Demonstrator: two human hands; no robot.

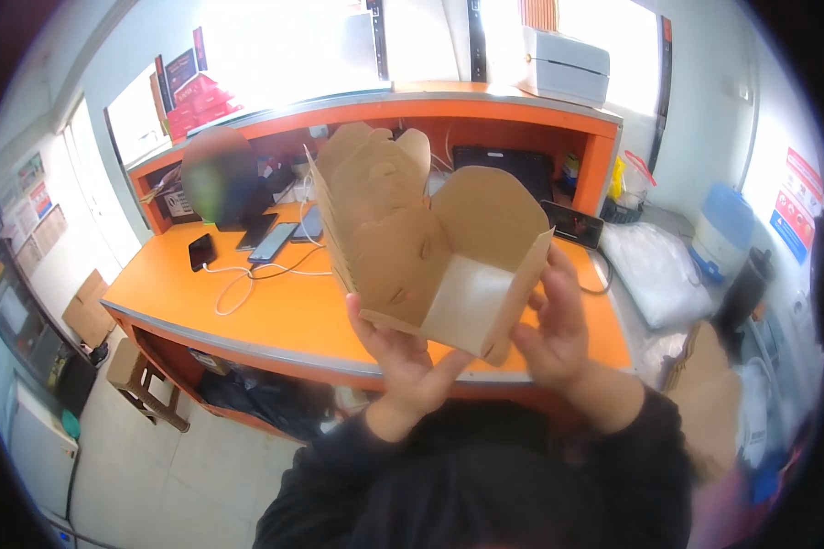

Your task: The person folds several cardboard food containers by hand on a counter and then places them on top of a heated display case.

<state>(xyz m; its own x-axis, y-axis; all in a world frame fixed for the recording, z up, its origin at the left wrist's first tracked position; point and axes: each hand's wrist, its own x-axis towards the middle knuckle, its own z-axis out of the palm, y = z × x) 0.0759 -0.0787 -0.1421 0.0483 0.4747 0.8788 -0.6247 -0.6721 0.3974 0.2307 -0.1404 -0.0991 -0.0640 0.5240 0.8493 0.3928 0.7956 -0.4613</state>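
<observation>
In front of me, above the desk's near edge, I hold up a brown cardboard food box [490, 212]. Its flaps stand open and the pale inside bottom shows. Along its left side run several layered, scalloped card edges; whether these are more boxes against it I cannot tell. My left hand [407, 366] supports the lower left side, thumb along the bottom edge and the other fingers partly hidden behind the card. My right hand [558, 320] is closed on the right wall, with its fingers on the outside.
Phones [273, 242] and white cables lie on the orange desk [165, 288]. A raised shelf [485, 108] at the back bears a white printer-like device [566, 69]. Right of the desk are a plastic-wrapped bundle [655, 270], a black bottle [751, 288] and flat cardboard [705, 393]. A stool [142, 380] stands left.
</observation>
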